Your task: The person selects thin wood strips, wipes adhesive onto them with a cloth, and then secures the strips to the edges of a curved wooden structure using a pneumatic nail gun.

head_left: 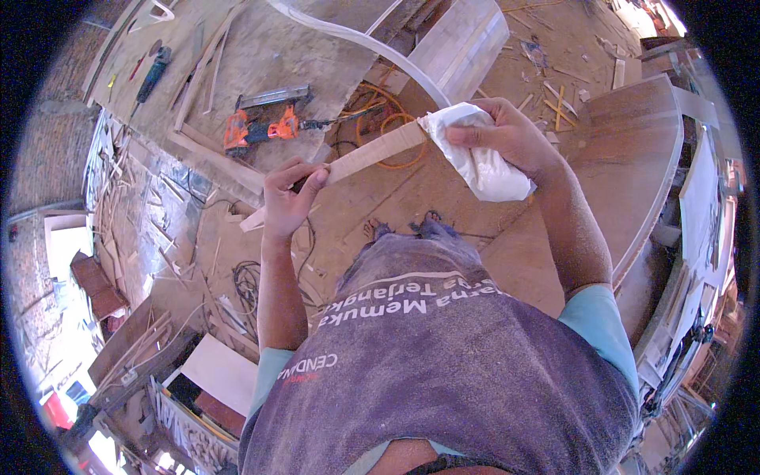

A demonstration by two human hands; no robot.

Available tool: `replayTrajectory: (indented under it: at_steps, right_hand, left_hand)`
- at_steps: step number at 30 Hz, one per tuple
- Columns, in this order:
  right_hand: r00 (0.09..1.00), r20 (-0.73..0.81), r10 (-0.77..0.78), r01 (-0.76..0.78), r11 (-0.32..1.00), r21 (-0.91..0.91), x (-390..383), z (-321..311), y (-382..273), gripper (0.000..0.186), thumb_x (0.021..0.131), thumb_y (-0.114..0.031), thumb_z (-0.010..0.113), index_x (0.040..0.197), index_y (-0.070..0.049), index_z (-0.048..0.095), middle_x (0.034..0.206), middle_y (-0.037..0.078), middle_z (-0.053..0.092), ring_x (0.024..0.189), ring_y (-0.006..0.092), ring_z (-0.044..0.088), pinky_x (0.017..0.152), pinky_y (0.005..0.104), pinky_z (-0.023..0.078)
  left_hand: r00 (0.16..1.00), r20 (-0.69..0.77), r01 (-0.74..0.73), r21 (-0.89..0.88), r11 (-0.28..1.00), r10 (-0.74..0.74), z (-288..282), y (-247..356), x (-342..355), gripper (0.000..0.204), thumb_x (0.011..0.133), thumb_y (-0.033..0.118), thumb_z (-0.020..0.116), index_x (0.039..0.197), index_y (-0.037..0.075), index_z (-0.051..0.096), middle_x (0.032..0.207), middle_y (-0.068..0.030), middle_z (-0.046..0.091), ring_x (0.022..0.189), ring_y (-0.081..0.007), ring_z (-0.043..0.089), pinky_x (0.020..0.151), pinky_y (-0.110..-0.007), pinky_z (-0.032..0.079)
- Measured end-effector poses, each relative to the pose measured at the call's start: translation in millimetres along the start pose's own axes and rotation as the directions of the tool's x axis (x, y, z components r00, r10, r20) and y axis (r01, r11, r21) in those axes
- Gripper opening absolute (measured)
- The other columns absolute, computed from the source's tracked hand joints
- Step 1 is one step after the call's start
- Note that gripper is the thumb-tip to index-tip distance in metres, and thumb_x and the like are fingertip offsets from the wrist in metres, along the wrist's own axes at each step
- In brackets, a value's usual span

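Observation:
My left hand [294,194] is closed around a narrow, pale wooden strip [376,154], thumb along its edge. The strip slants up to the right in front of my body, and a pale end pokes out below the left hand. Its far end meets a crumpled white plastic bag [481,162], which covers whatever lies behind it. My right hand [511,136] grips this bag from the upper right, with the thumb pressed on its front. What the bag contains cannot be made out.
On the wooden worktop at upper left lie an orange and black power tool [265,131] and a dark angle grinder [154,73]. An orange hose [396,164] coils beyond the strip. A large curved panel [625,158] stands at right. Wood scraps and black cable [247,285] litter the floor.

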State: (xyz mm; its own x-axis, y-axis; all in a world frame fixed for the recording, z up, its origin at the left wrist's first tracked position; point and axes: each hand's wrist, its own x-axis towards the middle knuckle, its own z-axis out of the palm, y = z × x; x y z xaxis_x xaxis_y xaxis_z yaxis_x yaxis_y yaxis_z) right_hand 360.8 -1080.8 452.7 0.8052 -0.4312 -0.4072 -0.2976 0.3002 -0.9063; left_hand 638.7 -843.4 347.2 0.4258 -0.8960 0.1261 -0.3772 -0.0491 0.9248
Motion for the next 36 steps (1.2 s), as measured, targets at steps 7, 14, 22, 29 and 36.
replayTrajectory:
  at_steps: [7, 14, 22, 29, 36]
  right_hand:
    - [0.998, -0.056, -0.013, 0.008, 0.995, -0.099, -1, -1, -2, 0.031, 0.088, -0.021, 0.083, 0.109, -0.001, 0.074, 0.092, 0.003, 0.075, 0.077, 0.0096, 0.069, 0.067, 0.0260, 0.055]
    - [0.994, -0.108, -0.023, 0.013, 0.996, -0.087, -10, -1, -4, 0.033, 0.086, -0.024, 0.084, 0.106, 0.000, 0.073, 0.085, 0.001, 0.072, 0.070, 0.0085, 0.068, 0.062, 0.0255, 0.054]
    - [0.995, -0.093, -0.046, 0.030, 0.986, -0.162, -9, -2, 5, 0.032, 0.085, -0.022, 0.085, 0.105, 0.000, 0.073, 0.086, 0.001, 0.073, 0.071, 0.0090, 0.068, 0.063, 0.0255, 0.054]
    - [0.980, -0.197, -0.014, -0.017, 0.988, -0.153, -13, -5, 6, 0.030, 0.086, -0.021, 0.084, 0.106, -0.001, 0.073, 0.087, 0.002, 0.073, 0.071, 0.0090, 0.068, 0.062, 0.0260, 0.054]
    - [0.906, -0.347, -0.241, 0.281, 0.957, 0.069, 13, 35, 6, 0.031, 0.091, -0.022, 0.081, 0.109, 0.001, 0.074, 0.089, 0.002, 0.074, 0.073, 0.0097, 0.068, 0.064, 0.0266, 0.054]
  left_hand:
    - [1.000, 0.004, -0.024, 0.000, 1.000, 0.024, 4, -1, 3, 0.022, 0.091, 0.019, 0.078, 0.097, -0.002, 0.079, 0.076, -0.0045, 0.064, 0.071, -0.0105, 0.057, 0.062, -0.027, 0.041]
    - [1.000, -0.012, -0.029, -0.026, 0.999, 0.029, 6, -8, 4, 0.023, 0.091, 0.020, 0.079, 0.096, -0.002, 0.079, 0.077, -0.0049, 0.065, 0.071, -0.0108, 0.057, 0.062, -0.027, 0.042]
    - [0.997, -0.017, -0.072, -0.048, 0.996, 0.072, 12, -8, 8, 0.024, 0.091, 0.021, 0.079, 0.096, -0.002, 0.079, 0.076, -0.0043, 0.064, 0.071, -0.0106, 0.058, 0.062, -0.027, 0.042]
    - [0.974, -0.135, 0.152, -0.193, 0.969, -0.180, 14, -8, 4, 0.024, 0.099, 0.021, 0.073, 0.102, -0.002, 0.077, 0.080, 0.0008, 0.064, 0.073, -0.0051, 0.057, 0.062, -0.023, 0.042]
    - [0.923, -0.169, 0.242, -0.445, 0.862, -0.346, 30, 23, 14, 0.039, 0.105, 0.017, 0.062, 0.140, -0.001, 0.062, 0.115, -0.0025, 0.072, 0.099, -0.0069, 0.064, 0.087, -0.024, 0.052]
